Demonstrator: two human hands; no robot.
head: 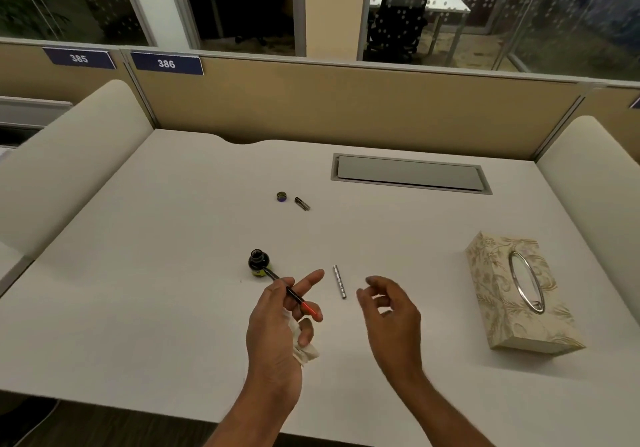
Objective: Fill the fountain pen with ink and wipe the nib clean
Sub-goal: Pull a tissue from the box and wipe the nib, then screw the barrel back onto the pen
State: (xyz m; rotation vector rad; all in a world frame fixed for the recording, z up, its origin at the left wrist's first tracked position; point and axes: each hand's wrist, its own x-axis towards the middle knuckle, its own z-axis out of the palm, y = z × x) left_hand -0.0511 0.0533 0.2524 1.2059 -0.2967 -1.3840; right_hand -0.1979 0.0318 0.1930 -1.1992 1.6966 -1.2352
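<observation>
Left hand point(277, 318): it is gripping the pen section point(293, 293) between thumb and middle fingers, with the index finger stretching out forward; the lower fingers are curling around a crumpled white tissue point(306, 349).
Pen section: it is lying tilted across the left fingers, the orange end pointing toward the person and the dark front end reaching to the ink bottle point(258, 263); it looks to be in front of the bottle's lower side, but I cannot tell if they are touching.
Ink bottle: it is standing upright and uncapped on the desk point(173, 273).
Right hand point(391, 311): it is hovering over the desk with loosely bent fingers, holding nothing.
Silver barrel point(339, 282): it is lying on the desk between the two hands.
Bottle cap point(282, 197) and dark pen piece point(302, 203): they are lying side by side, farther back.
Tissue box point(495, 290): it is sitting at the right side.
</observation>
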